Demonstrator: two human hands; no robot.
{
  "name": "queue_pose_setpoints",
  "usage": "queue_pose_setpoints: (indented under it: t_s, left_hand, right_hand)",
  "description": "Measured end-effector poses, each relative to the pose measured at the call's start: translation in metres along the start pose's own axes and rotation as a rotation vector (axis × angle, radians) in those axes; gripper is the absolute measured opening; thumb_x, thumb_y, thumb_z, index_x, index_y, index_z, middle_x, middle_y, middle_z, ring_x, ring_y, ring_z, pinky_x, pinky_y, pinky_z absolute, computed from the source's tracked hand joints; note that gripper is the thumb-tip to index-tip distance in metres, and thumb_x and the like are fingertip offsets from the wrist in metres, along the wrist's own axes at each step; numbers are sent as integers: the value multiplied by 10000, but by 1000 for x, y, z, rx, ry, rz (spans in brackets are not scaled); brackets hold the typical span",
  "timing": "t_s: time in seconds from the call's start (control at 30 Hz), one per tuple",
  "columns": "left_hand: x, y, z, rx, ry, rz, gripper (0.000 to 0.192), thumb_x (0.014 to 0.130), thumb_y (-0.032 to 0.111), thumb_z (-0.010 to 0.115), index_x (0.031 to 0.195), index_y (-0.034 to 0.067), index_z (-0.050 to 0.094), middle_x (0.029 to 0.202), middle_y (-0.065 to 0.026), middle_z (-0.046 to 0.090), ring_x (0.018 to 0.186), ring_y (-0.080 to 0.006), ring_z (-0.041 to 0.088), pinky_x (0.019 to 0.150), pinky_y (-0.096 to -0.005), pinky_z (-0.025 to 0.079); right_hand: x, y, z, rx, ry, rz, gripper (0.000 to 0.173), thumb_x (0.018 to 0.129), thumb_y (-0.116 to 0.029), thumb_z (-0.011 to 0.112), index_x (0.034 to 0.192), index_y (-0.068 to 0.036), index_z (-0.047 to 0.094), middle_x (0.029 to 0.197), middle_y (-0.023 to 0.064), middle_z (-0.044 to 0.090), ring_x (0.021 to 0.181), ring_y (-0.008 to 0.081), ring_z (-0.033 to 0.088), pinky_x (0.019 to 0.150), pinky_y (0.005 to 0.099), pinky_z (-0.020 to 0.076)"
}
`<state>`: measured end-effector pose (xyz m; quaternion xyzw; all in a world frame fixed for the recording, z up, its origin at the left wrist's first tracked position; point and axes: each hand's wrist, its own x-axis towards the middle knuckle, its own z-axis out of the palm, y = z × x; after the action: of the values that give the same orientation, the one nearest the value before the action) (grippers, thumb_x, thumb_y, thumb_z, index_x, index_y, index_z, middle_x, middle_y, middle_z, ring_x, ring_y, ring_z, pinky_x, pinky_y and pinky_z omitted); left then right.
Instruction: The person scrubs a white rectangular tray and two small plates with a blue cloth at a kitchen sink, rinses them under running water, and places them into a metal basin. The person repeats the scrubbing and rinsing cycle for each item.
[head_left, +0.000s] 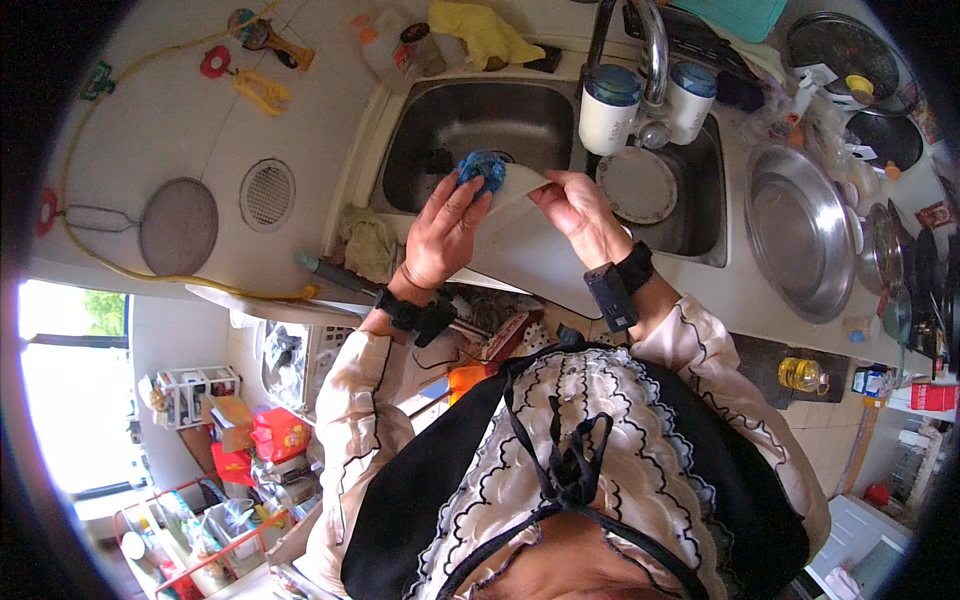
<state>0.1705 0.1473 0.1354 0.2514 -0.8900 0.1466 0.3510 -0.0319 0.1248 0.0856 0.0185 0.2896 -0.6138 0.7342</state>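
Note:
My left hand (444, 229) grips a blue mesh scrubber (481, 172) at the upper edge of a pale, flat board (536, 255), which looks like a cutting board. My right hand (574, 210) pinches the board's upper right corner between thumb and fingers. The board leans at the front of the steel double sink, its lower end reaching over the counter's front edge. Behind the scrubber lies the left basin (495, 105). A round, pale disc (637, 185), perhaps a lid, lies in the right basin (701, 202).
A chrome faucet (654, 45) and a white filter canister (611, 109) with a blue top hang over the sink. A steel bowl (799, 232) stands right. On the left wall hang a yellow hose (82, 135) and a round strainer (178, 226). A crumpled cloth (367, 244) lies beside the sink.

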Motion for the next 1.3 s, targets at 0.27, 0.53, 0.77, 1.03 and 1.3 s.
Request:
queue_pose_setpoints:
  t_s: [0.27, 0.53, 0.77, 1.03, 1.3]
  left_hand:
    - [9, 13, -12, 1, -8, 256, 375, 653, 92, 654, 1026, 104, 687, 1201, -51, 536, 1144, -291, 495, 931, -444, 474]
    - [49, 18, 5, -111, -97, 53, 421, 711, 157, 596, 1122, 66, 605, 1206, -109, 525, 1147, -335, 472, 971, -476, 404]
    - [32, -58, 36, -737, -198, -814, 376, 945, 237, 395, 1195, 7, 558, 1229, -138, 554, 1121, -263, 521, 987, -324, 362]
    - [-20, 32, 40, -326, 162, -472, 453, 878, 94, 465, 1316, -11, 410, 1339, -217, 387, 1236, -414, 357, 1048, -464, 277]
    - [29, 8, 28, -217, 122, -331, 415, 841, 78, 475, 1249, 3, 490, 1296, -213, 452, 1208, -427, 396, 1037, -477, 306]
  right_hand:
    - [-41, -15, 17, -221, -268, -100, 259, 860, -12, 439, 1091, 45, 542, 1071, 143, 612, 972, 245, 609, 845, 378, 507]
    - [-55, -9, 25, -442, -310, -349, 291, 902, -77, 477, 1183, -27, 537, 1113, 57, 594, 1018, 157, 551, 891, 310, 444]
    - [-39, -19, 8, -430, -345, -368, 357, 897, -205, 552, 1190, -5, 513, 1098, 83, 593, 991, 189, 560, 875, 327, 446]
    - [-28, -18, 3, -332, -291, -400, 279, 910, -179, 530, 1132, -10, 535, 1037, 60, 605, 927, 166, 568, 834, 319, 460]
    - [-45, -6, 17, -604, -356, -436, 255, 931, -170, 505, 1129, -13, 542, 948, 21, 602, 836, 96, 535, 737, 256, 448]
